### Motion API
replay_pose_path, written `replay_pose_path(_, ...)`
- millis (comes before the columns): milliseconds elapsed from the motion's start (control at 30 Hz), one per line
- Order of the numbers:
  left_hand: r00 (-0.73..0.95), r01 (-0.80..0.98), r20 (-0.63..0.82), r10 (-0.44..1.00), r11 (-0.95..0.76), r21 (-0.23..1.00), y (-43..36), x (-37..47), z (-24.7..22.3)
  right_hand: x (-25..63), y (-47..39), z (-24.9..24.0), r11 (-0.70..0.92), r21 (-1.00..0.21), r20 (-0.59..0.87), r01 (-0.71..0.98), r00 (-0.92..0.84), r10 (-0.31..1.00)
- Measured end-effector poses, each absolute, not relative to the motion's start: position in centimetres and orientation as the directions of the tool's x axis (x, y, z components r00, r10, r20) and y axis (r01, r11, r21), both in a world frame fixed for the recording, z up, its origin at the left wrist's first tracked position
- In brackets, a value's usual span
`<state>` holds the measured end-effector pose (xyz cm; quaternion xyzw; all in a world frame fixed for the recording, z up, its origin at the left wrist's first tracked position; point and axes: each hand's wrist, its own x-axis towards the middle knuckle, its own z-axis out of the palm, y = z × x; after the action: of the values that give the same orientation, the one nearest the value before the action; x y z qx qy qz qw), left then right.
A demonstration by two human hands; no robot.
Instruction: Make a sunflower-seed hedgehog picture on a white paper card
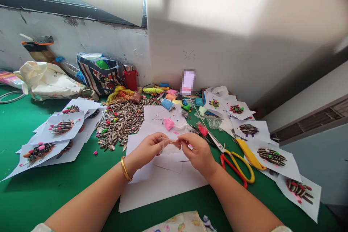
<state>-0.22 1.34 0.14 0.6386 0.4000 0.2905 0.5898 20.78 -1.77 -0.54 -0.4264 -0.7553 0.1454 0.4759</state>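
Observation:
My left hand, with a gold bangle at the wrist, and my right hand meet over the white paper sheets. Between their closed fingertips they pinch a small see-through plastic bag, which looks twisted in the middle; whether anything is inside I cannot tell. Just beyond the fingers lies a pink clay lump on a sheet with a faint drawing. A red clay packet sits past my right hand, near dark pens. Sunflower seeds are heaped beyond my left hand.
Scissors and a yellow cutter lie at the right. Seed-and-clay hedgehog pictures are spread at the left and right. Coloured clay packs, a red flask and bags stand toward the wall.

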Motion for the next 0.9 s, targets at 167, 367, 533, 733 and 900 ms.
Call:
replay_pose_path(167,0.516,0.074,-0.103,0.850,0.075,0.994,1.28,-0.08,-0.03,20.96,-1.82,-0.61,0.520,-0.692,0.519,0.500,-0.156,0.840)
replay_pose_path(367,0.533,0.050,-0.113,0.839,0.101,0.994,1.22,-0.05,-0.09,21.19,-1.59,-0.54,0.546,-0.597,0.531,0.589,-0.220,0.818)
replay_pose_path(533,0.545,0.070,-0.098,0.833,0.071,0.995,1.14,0.01,-0.16,21.10,-1.50,-0.95,0.546,-0.542,0.529,0.639,-0.247,0.812)
replay_pose_path(733,0.544,0.157,-0.132,0.828,0.054,0.986,1.07,0.02,0.01,21.03,-1.36,-1.11,0.527,-0.492,0.538,0.692,-0.235,0.810)
replay_pose_path(900,0.545,0.198,-0.185,0.818,0.088,0.976,1.03,0.05,0.17,21.38,-1.33,-0.77,0.527,-0.461,0.574,0.715,-0.213,0.791)
